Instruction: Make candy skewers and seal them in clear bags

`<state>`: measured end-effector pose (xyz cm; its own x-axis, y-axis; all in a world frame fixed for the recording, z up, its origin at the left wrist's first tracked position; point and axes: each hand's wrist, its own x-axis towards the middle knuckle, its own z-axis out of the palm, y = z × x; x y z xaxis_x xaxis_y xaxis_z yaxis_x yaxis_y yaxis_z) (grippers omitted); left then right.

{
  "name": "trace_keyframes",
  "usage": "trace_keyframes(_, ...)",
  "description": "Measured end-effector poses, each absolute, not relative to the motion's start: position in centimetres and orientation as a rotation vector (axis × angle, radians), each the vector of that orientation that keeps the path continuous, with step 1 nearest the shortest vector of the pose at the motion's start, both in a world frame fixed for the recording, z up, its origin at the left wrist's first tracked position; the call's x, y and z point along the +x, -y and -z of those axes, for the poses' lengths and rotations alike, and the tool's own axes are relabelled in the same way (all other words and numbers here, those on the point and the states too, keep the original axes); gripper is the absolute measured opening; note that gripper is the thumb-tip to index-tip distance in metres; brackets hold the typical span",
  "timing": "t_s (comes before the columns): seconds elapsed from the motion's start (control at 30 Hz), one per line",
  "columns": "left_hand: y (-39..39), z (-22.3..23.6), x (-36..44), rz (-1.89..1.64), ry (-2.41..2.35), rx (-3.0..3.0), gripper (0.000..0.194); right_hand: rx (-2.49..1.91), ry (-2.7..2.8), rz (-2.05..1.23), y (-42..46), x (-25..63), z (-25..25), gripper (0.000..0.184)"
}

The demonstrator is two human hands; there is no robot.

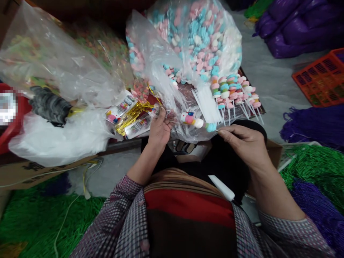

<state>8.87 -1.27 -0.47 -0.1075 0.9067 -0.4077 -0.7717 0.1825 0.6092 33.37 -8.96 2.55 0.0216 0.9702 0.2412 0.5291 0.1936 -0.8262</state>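
A skewer of candies point(199, 123), blue, white, yellow and pink, spans the gap between my hands, lying level. Its pink end sits against a clear printed bag point(187, 116); I cannot tell how far inside it is. My right hand point(244, 141) is closed in a pinch on the skewer's thin stick. On the other side, my left hand point(160, 125) pinches the bag's far end, its fingers partly hidden. Beside that hand lie gold twist ties point(135, 114) and stacks of printed bags point(138, 126). White sticks point(206, 105) rest beyond the skewer.
Finished-looking candy skewers point(233, 89) are piled at the table's right. Behind stands a big clear bag of pink, blue and white candies point(199, 32). Another bag of candies point(107, 53) is at left, near a dark grey glove-like item point(49, 104). An orange crate point(319, 77) sits right.
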Motion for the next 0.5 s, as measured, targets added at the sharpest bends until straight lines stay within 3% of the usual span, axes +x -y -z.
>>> trace_keyframes(0.27,1.2,-0.2,9.3,-1.448,-0.908,0.205,0.015,-1.434,1.777,-0.580,9.4,32.2,-2.1,0.012)
trace_keyframes(0.5,1.0,0.0,9.2,-1.515,-0.893,0.249,0.015,-1.471,1.623,-0.735,9.7,31.5,-0.8,0.020)
